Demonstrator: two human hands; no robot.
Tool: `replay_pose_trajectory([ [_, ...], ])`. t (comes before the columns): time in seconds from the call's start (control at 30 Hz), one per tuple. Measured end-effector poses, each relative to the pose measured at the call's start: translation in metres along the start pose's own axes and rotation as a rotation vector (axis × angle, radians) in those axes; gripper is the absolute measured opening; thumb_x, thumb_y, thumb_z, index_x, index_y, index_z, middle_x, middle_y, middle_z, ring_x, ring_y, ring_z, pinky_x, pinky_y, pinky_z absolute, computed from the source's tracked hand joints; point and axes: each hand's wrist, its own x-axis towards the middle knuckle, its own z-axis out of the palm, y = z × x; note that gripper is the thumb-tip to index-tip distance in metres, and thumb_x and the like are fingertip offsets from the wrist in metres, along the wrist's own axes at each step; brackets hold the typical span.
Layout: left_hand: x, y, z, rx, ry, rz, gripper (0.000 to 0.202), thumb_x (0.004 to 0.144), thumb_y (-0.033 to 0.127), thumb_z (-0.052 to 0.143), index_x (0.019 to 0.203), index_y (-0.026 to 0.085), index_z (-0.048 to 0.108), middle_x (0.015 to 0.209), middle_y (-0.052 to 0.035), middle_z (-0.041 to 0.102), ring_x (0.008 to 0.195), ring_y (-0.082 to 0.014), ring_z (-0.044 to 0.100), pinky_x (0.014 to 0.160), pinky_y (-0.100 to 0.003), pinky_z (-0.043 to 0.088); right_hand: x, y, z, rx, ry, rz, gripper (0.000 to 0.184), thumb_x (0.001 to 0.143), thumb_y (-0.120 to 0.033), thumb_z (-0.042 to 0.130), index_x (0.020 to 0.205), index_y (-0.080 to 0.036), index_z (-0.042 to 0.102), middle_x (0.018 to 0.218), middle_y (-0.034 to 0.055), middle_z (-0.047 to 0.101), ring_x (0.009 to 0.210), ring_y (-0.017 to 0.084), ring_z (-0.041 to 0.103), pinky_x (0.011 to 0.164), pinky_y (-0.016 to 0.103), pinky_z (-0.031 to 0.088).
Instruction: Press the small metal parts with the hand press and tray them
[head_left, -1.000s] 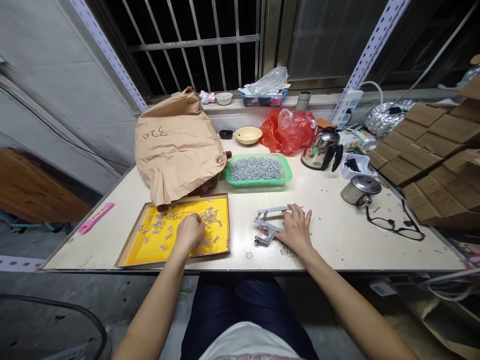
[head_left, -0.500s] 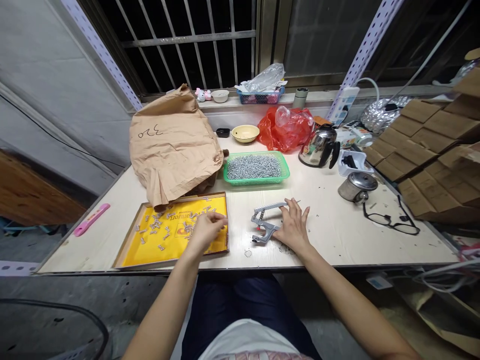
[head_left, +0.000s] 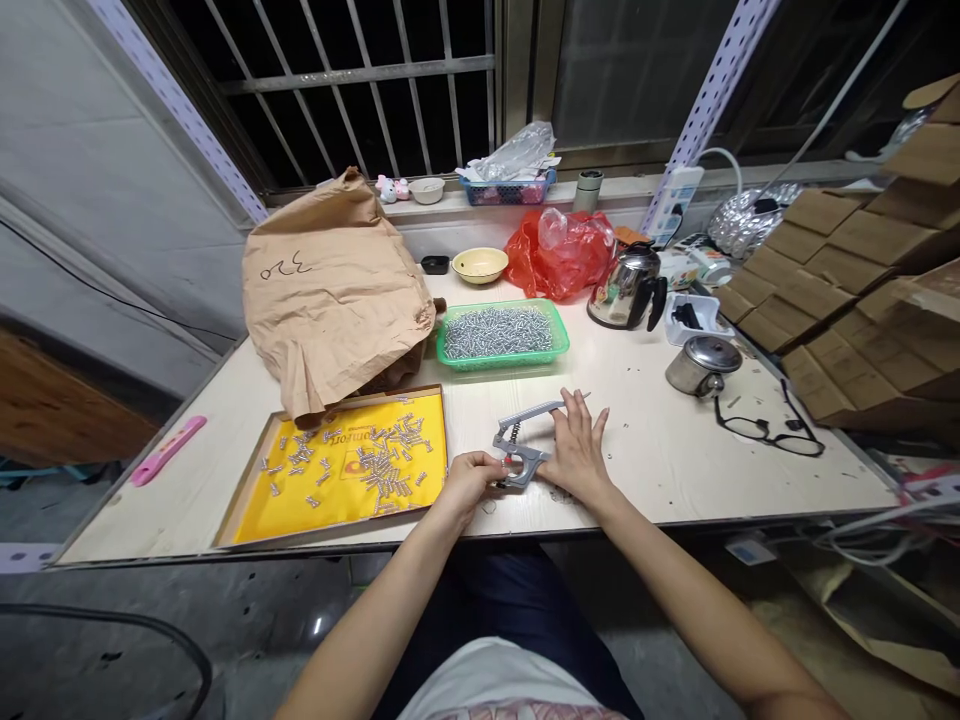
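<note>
A grey metal hand press with a spring and a long lever stands on the white table. My right hand lies over its lever and base, fingers curled on it. My left hand is pinched at the jaw of the press, holding a small part that I cannot make out. To the left lies a yellow-lined shallow box strewn with several small metal pieces.
A green basket of metal pieces sits behind the press, a brown paper sack at the back left. A kettle, a steel pot, glasses and stacked cartons fill the right. A pink tool lies far left.
My left hand has left the yellow box and moved right to the jaw of the press. My right hand has stayed on the press.
</note>
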Motion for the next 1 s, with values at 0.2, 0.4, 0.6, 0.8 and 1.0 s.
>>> replay_pose_trajectory([
  [0.2,0.0029,-0.0016,0.0027,0.062,0.035,0.030,0.018,0.045,0.012,0.069,0.051,0.013,0.052,0.050,-0.0019,0.058,0.045,-0.0130,0.055,0.044,-0.024,0.043,-0.0001,0.0000,-0.0012,-0.017,0.010,0.005,0.068,0.067,-0.057,0.050,0.116,-0.010,0.040,0.144,0.0208,0.016,0.133,0.035,0.007,0.100,0.063,-0.002],
  [0.4,-0.0016,0.0017,0.0032,0.075,-0.001,0.012,0.018,0.046,0.012,0.068,0.050,0.014,0.050,0.049,-0.0005,0.056,0.044,-0.0122,0.054,0.045,-0.025,0.045,-0.0004,-0.0010,-0.0009,-0.031,0.004,-0.005,0.068,0.067,-0.056,0.051,0.116,-0.011,0.039,0.145,0.0212,0.013,0.133,0.036,0.006,0.100,0.063,-0.003],
  [0.6,-0.0011,-0.0006,0.0006,0.100,-0.025,0.019,0.016,0.046,0.012,0.066,0.051,0.013,0.050,0.050,-0.0004,0.056,0.044,-0.0119,0.055,0.045,-0.024,0.044,-0.0003,-0.0017,-0.0015,-0.036,-0.001,-0.018,0.073,0.068,-0.060,0.048,0.119,-0.010,0.037,0.143,0.0209,0.017,0.133,0.034,0.007,0.100,0.063,-0.004],
  [0.8,0.0004,-0.0050,-0.0015,0.111,-0.031,0.021,0.016,0.047,0.013,0.066,0.052,0.014,0.051,0.050,-0.0010,0.056,0.042,-0.0115,0.052,0.043,-0.024,0.042,-0.0003,-0.0019,-0.0019,-0.024,0.009,-0.048,0.067,0.068,-0.057,0.049,0.116,-0.011,0.041,0.137,0.0193,0.029,0.131,0.035,0.015,0.101,0.062,-0.004],
  [1.0,-0.0026,0.0001,-0.0030,0.106,-0.062,0.034,0.018,0.047,0.015,0.070,0.057,0.013,0.055,0.054,-0.0001,0.056,0.043,-0.0074,0.048,0.043,-0.019,0.035,0.0015,0.0003,-0.0029,-0.027,0.035,-0.058,0.048,0.068,-0.050,0.051,0.100,-0.014,0.052,0.118,0.0160,0.049,0.116,0.031,0.038,0.102,0.054,0.015],
])
